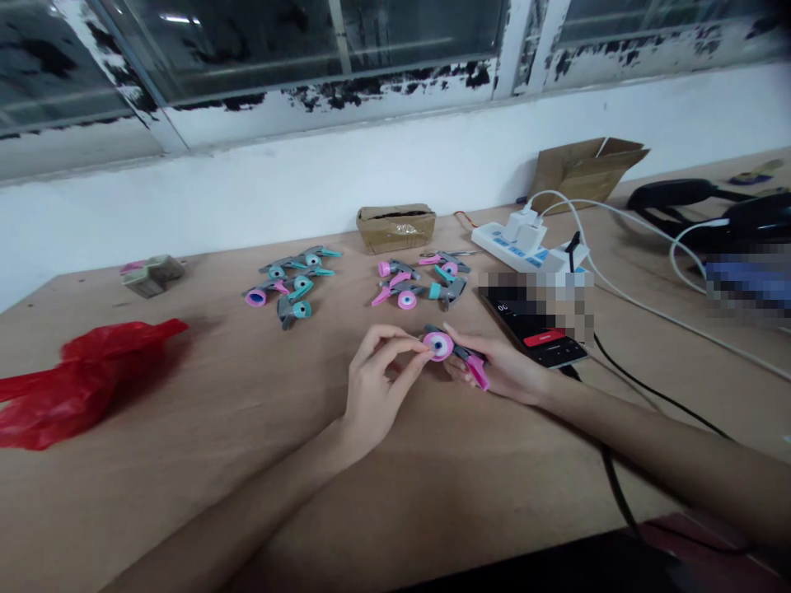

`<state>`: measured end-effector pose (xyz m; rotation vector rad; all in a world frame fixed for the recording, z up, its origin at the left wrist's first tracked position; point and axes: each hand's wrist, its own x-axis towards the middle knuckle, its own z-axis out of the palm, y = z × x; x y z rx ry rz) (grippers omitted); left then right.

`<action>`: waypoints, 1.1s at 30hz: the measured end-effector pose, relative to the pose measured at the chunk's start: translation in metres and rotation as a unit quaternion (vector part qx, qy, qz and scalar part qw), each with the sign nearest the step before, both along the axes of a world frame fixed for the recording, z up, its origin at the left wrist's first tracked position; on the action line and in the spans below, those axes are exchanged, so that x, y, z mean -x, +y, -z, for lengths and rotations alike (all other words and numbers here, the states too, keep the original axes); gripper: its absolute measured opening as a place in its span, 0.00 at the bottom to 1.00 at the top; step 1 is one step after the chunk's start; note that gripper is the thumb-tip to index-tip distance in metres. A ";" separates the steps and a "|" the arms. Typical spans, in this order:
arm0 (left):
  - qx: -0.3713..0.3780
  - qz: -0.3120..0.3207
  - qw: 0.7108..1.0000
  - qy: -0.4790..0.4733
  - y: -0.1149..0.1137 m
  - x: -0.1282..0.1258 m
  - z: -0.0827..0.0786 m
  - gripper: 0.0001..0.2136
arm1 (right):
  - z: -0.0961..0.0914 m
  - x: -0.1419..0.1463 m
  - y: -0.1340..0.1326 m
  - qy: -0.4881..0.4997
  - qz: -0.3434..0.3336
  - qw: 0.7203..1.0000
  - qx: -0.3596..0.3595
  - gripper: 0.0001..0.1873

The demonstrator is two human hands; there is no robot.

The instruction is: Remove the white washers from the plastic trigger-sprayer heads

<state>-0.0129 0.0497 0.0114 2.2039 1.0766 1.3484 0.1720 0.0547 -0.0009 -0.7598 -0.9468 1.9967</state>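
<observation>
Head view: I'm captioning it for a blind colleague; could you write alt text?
The right hand holds a pink and gray piece as the left hand touches its round end. Similar pieces lie beyond on the table, a red bag left, a phone and power strip right.

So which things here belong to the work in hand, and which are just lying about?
Probably part of it:
pink piece, held by the right hand, left hand touching it
similar pieces, in two clusters

Probably just lying about:
red bag
phone
power strip
small carton
big carton
</observation>
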 end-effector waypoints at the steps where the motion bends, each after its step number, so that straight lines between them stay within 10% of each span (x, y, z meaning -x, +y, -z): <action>1: 0.005 -0.006 1.000 -0.002 0.001 0.000 0.000 0.04 | 0.001 0.000 0.000 0.005 0.009 1.000 -0.001 0.14; 33: 0.310 0.000 0.939 -0.151 0.010 -0.005 0.011 0.10 | 0.009 0.004 0.001 0.032 0.055 0.997 -0.052 0.13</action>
